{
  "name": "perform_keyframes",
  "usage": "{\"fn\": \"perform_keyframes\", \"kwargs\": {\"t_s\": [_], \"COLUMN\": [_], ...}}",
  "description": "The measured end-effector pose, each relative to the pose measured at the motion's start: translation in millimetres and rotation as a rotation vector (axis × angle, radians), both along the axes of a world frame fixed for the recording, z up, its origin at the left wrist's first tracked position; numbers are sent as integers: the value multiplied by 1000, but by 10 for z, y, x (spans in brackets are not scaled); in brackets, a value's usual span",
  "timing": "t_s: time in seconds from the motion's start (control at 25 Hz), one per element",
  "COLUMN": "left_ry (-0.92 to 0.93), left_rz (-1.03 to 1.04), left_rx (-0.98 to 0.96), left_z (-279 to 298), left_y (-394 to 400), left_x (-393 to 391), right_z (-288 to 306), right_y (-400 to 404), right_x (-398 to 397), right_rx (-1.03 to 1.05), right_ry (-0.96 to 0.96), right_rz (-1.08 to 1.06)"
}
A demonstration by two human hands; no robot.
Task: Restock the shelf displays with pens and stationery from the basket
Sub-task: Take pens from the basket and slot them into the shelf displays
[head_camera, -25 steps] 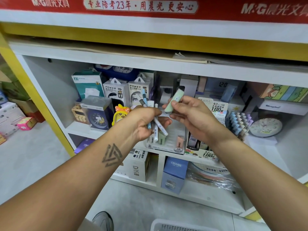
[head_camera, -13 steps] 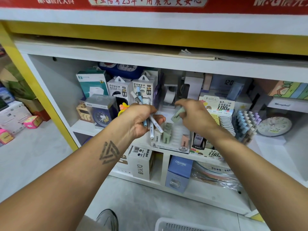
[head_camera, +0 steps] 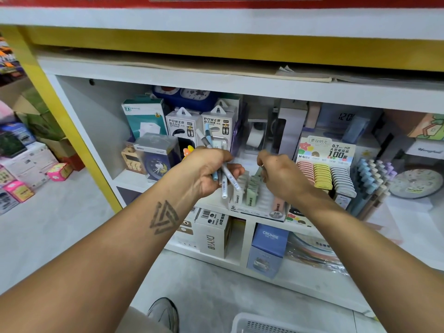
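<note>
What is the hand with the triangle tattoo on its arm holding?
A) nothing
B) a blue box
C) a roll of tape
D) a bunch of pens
D: the left hand grips a bunch of pens, their ends sticking out above and below the fist.

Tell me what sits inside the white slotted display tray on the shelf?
The white slotted display tray holds upright pale green cases, white ones and a pink one. The right hand covers part of it.
</note>
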State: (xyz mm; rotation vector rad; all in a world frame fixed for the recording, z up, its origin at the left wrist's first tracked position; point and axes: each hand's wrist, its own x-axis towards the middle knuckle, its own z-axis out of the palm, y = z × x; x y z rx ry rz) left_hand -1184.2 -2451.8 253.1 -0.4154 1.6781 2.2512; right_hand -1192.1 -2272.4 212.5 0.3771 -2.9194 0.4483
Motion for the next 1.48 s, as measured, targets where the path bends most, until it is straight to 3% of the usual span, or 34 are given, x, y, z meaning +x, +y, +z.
{"fn": "perform_keyframes", "kwargs": {"t_s": [0.36, 0.44, 0.52, 0.64, 0.68, 0.92, 1.04, 1.24, 1.48], "left_ry": [5, -2, -17, -12, -7, 72, 12, -56, -18], "left_rz": [-33, -77, -161, -311, -342, -416, -437, -432, -465], "left_rx": [2, -15, 2, 15, 12, 30, 127, 122, 42], "left_z": [26, 31, 66, 104, 108, 122, 128, 112, 79], "left_y": [53, 75, 122, 211, 247, 537, 716, 932, 1265], "left_x": [56, 68, 102, 177, 198, 344, 390, 397, 468], "right_z": [-37, 14, 110, 311, 362, 452, 493, 567, 646], "right_y": [-4, 13, 38, 116, 169, 556, 813, 1271, 1867], "right_x": [-25, -23, -5, 102, 157, 404, 480, 622, 815], "right_rx": [67, 3, -265, -910, -1040, -1270, -1414, -1407, -1104], "right_ry": [-39, -57, -79, -303, -366, -454, -424, -254, 135], "right_rz": [25, 11, -37, -60, -39, -19, -33, -58, -284]}}
